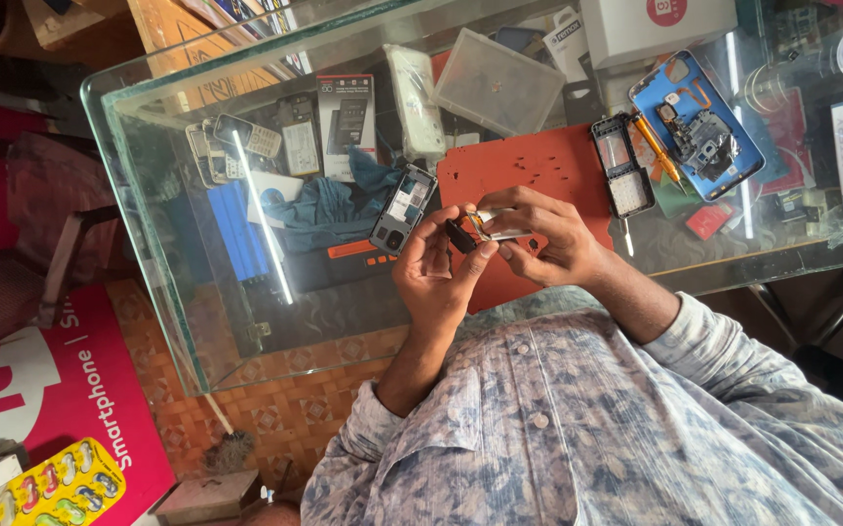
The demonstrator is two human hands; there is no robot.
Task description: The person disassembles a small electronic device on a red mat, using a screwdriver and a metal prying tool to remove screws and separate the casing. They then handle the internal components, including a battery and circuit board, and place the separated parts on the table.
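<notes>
**Two hands meet over a small part at a glass desk**

Near the desk's (149, 224) left edge, several old handsets (236, 141) show beneath the glass, beside one teal cloth (334, 205). One stripped dark phone frame (404, 207) lies just left of the hands. At the near edge, the person's left hand (431, 278) pinches one small black part (460, 236) between thumb and fingertips. The right hand (550, 239) is closed on one silvery piece (501, 228), whose long axis runs roughly across the frame towards the black part. The two items are nearly touching, and each hand is equally close to the meeting point above one red mat (538, 161). To the right lie one small keypad frame (621, 168) and one opened blue phone (699, 122).
</notes>
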